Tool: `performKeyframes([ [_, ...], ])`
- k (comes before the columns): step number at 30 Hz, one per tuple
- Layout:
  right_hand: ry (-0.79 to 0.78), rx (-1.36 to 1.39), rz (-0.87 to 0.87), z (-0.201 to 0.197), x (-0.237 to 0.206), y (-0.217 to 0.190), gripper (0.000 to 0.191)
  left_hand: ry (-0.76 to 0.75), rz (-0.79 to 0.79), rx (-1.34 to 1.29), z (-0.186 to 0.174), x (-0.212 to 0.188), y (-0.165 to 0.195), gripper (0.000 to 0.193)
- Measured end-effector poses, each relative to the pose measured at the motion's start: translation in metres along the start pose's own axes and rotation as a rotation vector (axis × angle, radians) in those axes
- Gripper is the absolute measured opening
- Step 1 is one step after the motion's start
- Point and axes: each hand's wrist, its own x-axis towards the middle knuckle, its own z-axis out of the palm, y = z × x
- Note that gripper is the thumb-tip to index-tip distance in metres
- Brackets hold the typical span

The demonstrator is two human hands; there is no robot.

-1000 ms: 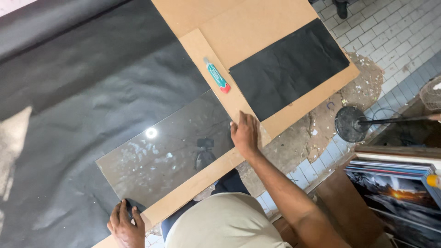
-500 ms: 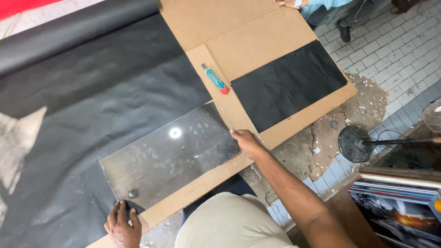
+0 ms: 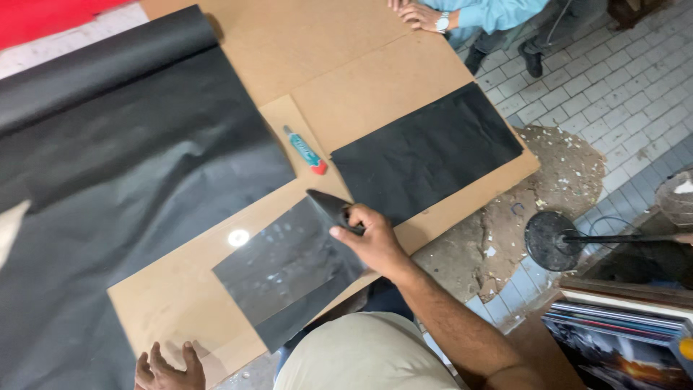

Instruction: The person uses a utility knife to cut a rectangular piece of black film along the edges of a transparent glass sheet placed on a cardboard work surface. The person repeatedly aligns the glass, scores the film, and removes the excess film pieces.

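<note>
We are gripping, with our right hand, the curled corner of a black sheet, our fingers closed around that lifted edge just above the brown board; the sheet is lying slanted across the near part of the board, glossy, with a bright lamp reflection on its surface, and its near corner is hanging past the board's edge towards our lap; our left hand is resting at the bottom of the view with its fingers spread flat, pressing on the board's near corner and holding nothing, well apart from the right hand; a teal tube with a red cap is lying on the board just beyond the lifted corner, not touching it; a second black piece, matte and rectangular, is lying flat on the board to the right of the tube; a wide roll of black material is spreading over the left side of the board; at the far edge another person's hands, one wearing a wristwatch, are resting on the board; beside the tiled floor on the right a round black stand base is sitting near a stack of framed pictures
</note>
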Motion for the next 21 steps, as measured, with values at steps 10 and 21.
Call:
performKeyframes([
  [10,0.123,0.42,0.002,-0.304,0.089,-0.03,0.026,-0.851,-0.672,-1.226,0.026,-0.009,0.404,0.079],
  [21,0.33,0.329,0.452,-0.447,0.186,0.211,0.019,-0.552,-0.203,-0.543,0.082,-0.005,0.547,0.092],
])
